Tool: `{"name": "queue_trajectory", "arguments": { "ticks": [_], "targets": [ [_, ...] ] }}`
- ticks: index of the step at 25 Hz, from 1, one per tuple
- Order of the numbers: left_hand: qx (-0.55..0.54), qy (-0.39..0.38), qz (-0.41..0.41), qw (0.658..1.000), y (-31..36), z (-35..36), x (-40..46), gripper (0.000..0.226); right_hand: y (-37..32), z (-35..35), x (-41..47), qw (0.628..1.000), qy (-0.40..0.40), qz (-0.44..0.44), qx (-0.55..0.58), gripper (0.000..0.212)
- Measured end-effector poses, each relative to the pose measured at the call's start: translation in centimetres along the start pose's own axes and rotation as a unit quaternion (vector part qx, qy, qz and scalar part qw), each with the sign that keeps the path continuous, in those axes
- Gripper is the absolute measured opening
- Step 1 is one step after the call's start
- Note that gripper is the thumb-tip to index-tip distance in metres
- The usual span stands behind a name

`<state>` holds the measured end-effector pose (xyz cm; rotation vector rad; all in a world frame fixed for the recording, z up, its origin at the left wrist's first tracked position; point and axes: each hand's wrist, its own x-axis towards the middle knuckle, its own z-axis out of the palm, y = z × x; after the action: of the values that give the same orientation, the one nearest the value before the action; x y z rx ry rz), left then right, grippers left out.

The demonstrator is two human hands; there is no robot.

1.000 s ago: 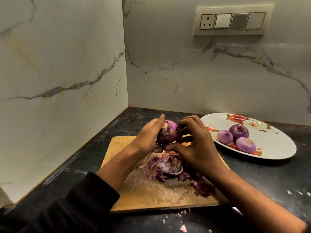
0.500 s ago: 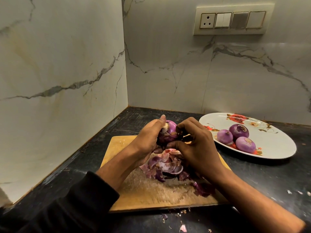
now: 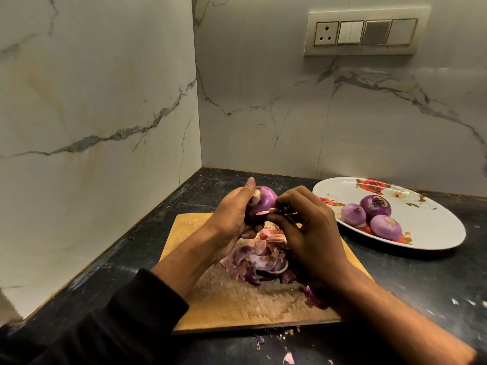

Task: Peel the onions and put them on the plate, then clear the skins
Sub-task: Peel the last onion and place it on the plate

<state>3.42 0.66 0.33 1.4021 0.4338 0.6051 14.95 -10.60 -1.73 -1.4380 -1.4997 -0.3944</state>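
purple onion (image 3: 263, 200) sits gripped in the left hand (image 3: 232, 219) above the wooden board (image 3: 224, 299); the right hand (image 3: 308, 227) pinches a loose skin flap (image 3: 263, 213). pull the flap along the curve, rotating the onion, and drop it onto the skins (image 3: 261, 259) beside the plate (image 3: 434, 225).

Home kitchen: marble-tiled countertop (image 3: 411, 291) corner.

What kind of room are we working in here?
Most likely a home kitchen: a dark countertop against marble-look walls, a wooden cutting board with onion skins, and a wall socket panel.
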Motion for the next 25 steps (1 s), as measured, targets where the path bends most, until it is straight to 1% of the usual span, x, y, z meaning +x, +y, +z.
{"name": "queue_trajectory", "arguments": {
  "ticks": [5, 8, 11, 13, 14, 16, 18, 22, 25],
  "targets": [
    [-0.026, -0.003, 0.007, 1.0, 0.09, -0.09, -0.16, 0.044, 0.03, -0.23, 0.13, 0.999, -0.01, 0.001, 0.033, 0.019],
    [-0.049, -0.012, 0.004, 0.999, 0.08, -0.3, -0.17, 0.049, 0.01, -0.22, 0.14, 0.999, -0.027, 0.016, 0.043, 0.02],
    [-0.021, -0.004, 0.005, 1.0, -0.01, -0.24, 0.06, 0.058, -0.25, -0.26, 0.16, 0.995, -0.035, 0.046, 0.077, 0.01],
    [-0.009, -0.016, 0.014, 1.0, -0.07, -0.07, 0.06, 0.058, -0.49, -0.28, 0.19, 0.994, -0.021, 0.063, 0.085, 0.025],
    [-0.01, -0.025, 0.019, 0.999, -0.06, 0.02, 0.0, 0.054, -0.53, -0.27, 0.27, 0.994, -0.014, 0.075, 0.082, 0.029],
    [-0.022, -0.033, 0.027, 0.999, 0.0, 0.11, -0.11, 0.041, -0.37, -0.2, 0.38, 0.992, -0.007, 0.099, 0.076, 0.024],
    [-0.031, -0.023, 0.027, 0.999, -0.02, 0.1, -0.09, 0.034, -0.14, -0.18, 0.37, 0.989, -0.009, 0.123, 0.079, 0.019],
    [-0.016, -0.015, 0.025, 0.999, -0.09, 0.1, -0.03, 0.038, -0.12, -0.31, 0.35, 0.972, -0.055, 0.175, 0.15, 0.018],
    [-0.014, -0.015, 0.03, 0.999, -0.1, 0.0, 0.0, 0.045, -0.21, -0.34, 0.17, 0.966, -0.073, 0.173, 0.176, 0.015]
  ]
}}
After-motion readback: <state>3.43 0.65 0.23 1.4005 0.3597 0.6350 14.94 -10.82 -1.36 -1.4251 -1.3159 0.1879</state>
